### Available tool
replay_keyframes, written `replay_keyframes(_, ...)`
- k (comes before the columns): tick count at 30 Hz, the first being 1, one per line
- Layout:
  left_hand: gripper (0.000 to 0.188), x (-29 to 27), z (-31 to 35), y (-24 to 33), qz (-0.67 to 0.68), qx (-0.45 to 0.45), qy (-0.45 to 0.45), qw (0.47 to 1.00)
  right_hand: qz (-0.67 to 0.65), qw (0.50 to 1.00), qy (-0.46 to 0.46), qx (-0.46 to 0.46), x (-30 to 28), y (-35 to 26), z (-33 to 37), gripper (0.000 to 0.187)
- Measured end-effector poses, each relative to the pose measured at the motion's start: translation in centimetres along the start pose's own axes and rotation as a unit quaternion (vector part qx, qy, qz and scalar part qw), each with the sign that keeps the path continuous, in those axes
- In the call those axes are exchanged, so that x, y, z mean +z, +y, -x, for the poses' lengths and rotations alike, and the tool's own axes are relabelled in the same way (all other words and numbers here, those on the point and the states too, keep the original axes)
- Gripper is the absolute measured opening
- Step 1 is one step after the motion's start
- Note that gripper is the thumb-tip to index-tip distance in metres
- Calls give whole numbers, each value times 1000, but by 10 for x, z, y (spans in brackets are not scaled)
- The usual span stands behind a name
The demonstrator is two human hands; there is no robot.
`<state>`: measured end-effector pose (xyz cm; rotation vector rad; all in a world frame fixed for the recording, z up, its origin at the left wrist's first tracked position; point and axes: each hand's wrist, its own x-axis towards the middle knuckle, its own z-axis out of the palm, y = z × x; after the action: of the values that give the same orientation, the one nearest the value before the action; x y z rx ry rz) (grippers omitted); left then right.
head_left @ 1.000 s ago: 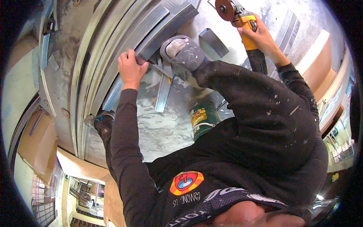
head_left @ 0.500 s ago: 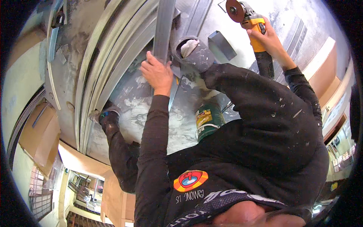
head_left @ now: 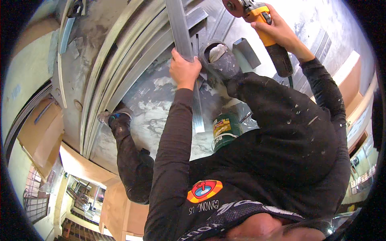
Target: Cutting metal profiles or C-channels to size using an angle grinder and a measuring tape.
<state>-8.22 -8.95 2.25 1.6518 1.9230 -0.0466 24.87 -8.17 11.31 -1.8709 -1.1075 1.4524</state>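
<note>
My left hand (head_left: pixel 185 70) is closed round a long grey metal channel (head_left: pixel 179 30). The channel runs from the top edge down past my fingers, its lower end near a green bucket (head_left: pixel 227 130). In my right hand (head_left: pixel 279 32) is a yellow and black angle grinder (head_left: pixel 259 15), held by its body. Its reddish-brown disc (head_left: pixel 234 5) points up and to the left, apart from the channel. A grey shoe (head_left: pixel 223 66) on my bent right leg is just right of the channel. Whether the disc spins cannot be told.
Several long metal channels (head_left: pixel 132 78) lie side by side on the left, close to my other foot (head_left: pixel 116 117). A short box-like metal offcut (head_left: pixel 247 53) rests right of the grey shoe. More flat channels (head_left: pixel 319 50) and a wooden board (head_left: pixel 349 78) are at the right.
My left hand, its fingers loosely spread before, has closed round the channel, whose lower length now shows. The grinder has shifted left and up in view. The whole view has shifted slightly.
</note>
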Motion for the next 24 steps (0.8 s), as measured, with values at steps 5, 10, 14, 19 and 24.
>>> replay_keyframes(5,90,19,16,-36,152,59,31,986,3,998,-53,16,5,-53,-11,66)
replay_keyframes(10,89,29,47,-30,142,-22,15,990,116,990,-78,12,7,-62,-33,76)
replay_keyframes(14,89,24,52,-22,155,-22,45,987,123,988,-85,32,16,-71,-40,80)
replay_keyframes(19,87,25,54,-41,127,-69,115,983,117,986,-115,18,28,-78,-43,81)
replay_keyframes(24,82,34,45,-47,155,-35,73,985,132,985,-113,25,30,-76,-43,81)
